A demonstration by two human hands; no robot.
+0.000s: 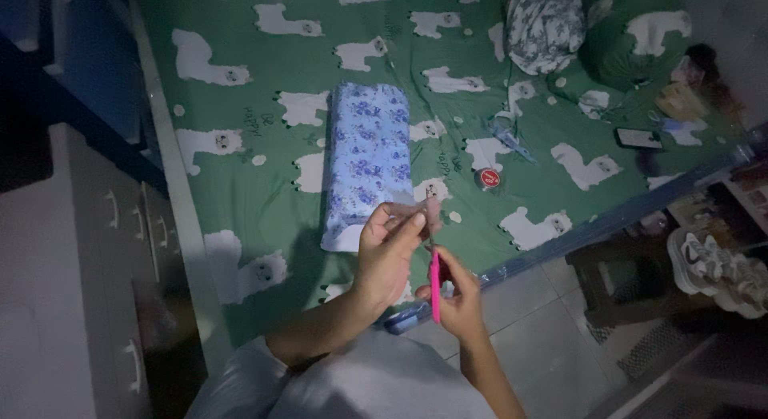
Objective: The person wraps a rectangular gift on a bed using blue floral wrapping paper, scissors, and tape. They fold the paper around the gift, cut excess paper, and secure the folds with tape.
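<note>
Mid-cut, frame centre: L hand [390, 255] pinches small pale piece [422, 207]; R hand [458, 295] fingers closed on pink scissors [435, 284]. Next needs steady blade alignment.

We see a dim room with a green bedsheet [264, 203], white drawers [104, 251] at left, a tiled floor [544, 339] and a dark stool [620, 279].

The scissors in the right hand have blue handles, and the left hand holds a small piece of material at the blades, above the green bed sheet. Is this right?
Not quite: the head view shows the scissors with pink handles, not blue. The rest holds: the right hand grips them, and the left hand holds a small piece of material at the blades, above the green bed sheet.
</note>
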